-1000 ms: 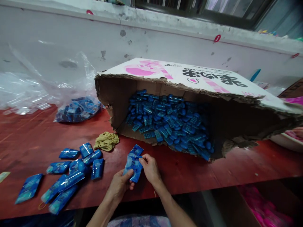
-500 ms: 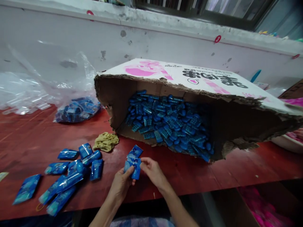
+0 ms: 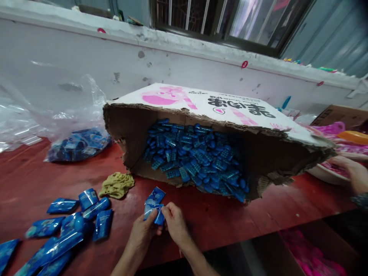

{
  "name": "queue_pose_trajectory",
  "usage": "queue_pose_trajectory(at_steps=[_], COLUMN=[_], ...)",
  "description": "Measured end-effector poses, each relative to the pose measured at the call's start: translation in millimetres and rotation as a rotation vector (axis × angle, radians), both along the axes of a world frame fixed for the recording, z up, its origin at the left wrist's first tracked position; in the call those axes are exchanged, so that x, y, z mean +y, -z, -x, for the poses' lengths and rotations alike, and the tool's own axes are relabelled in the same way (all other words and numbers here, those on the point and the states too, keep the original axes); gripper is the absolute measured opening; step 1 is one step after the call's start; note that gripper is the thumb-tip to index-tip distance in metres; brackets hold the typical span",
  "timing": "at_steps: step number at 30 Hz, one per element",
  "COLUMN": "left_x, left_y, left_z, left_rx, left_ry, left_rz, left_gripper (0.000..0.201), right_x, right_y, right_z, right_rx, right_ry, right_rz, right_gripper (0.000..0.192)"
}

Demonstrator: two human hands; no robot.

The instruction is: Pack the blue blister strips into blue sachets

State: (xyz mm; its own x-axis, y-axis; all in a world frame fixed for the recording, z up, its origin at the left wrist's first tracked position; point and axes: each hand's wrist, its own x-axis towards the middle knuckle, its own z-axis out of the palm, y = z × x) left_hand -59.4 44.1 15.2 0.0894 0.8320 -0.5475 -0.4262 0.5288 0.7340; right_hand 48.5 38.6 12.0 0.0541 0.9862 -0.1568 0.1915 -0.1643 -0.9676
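Both hands are pinching one blue packet (image 3: 154,209) at six o'clock on the red table (image 3: 218,214): left hand (image 3: 143,234) gripping below, right hand (image 3: 174,222) clamping its edge, the torn cardboard box (image 3: 201,115) lying at twelve.

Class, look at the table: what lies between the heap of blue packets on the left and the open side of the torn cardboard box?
In the head view, a crumpled yellow-green cloth lies on the red table between the loose blue packets and the cardboard box.

One view only, worn on the head, looking forward and down across the red tabletop (image 3: 258,214) toward the white wall (image 3: 71,65); close over the hands; the torn carton (image 3: 207,111) fills mid-frame; window bars up top.
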Motion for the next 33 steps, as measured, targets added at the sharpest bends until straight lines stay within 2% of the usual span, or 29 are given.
queue_pose_trajectory(at_steps=[3, 6, 7, 9, 11, 15, 20, 24, 28, 31, 33], left_x=[-2.2, -6.3, -7.9, -11.3, -14.5, -20.3, -25.9, -26.7, -26.8, -26.7, -26.3], left_y=[-4.6, -1.4, 0.9, 5.9, 10.1, 11.7, 3.2, -4.4, -10.0, -11.4, -10.7], left_z=[4.0, 4.8, 4.1, 1.9, 0.3, 1.7, 4.2, 4.5, 7.1, 9.4, 10.3], left_rx=[-0.075, -0.048, -0.035, -0.020, -0.033, -0.093, -0.197, -0.235, -0.274, -0.281, -0.266], left_ry=[0.070, 0.055, 0.041, 0.010, -0.005, 0.005, -0.035, -0.071, -0.116, -0.134, -0.156], left_rz=[0.053, 0.094, 0.110, 0.134, 0.145, 0.168, 0.201, 0.337, 0.407, 0.394, 0.378], left_gripper=[0.032, 0.034, 0.036, 0.040, 0.041, 0.038, 0.024, 0.013, 0.015, 0.012, 0.010], right_x=[-1.5, 9.3, 17.0, 35.9, 53.9, 65.8, 49.1, 41.1, 27.2, 7.6, -8.2], right_y=[-12.2, -22.9, -24.9, -25.5, -21.4, -5.8, 4.6, 5.0, 5.4, 3.3, -2.4], right_z=[-9.6, -32.2, -43.0, -67.0, -88.7, -108.4, -108.4, -108.8, -104.4, -98.4, -92.8], right_rx=[-0.224, -0.548, -0.646, -0.792, -0.877, -0.964, -0.943, -0.839, -0.665, -0.507, -0.318], right_ry=[-0.034, -0.095, -0.063, 0.095, 0.206, 0.274, 0.292, 0.330, 0.389, 0.389, 0.335], right_rz=[-0.118, -0.231, -0.255, -0.260, -0.241, -0.197, -0.137, -0.104, -0.091, -0.091, -0.062], right_gripper=[0.031, 0.033, 0.031, 0.021, 0.018, 0.017, 0.019, 0.019, 0.029, 0.024, 0.019])
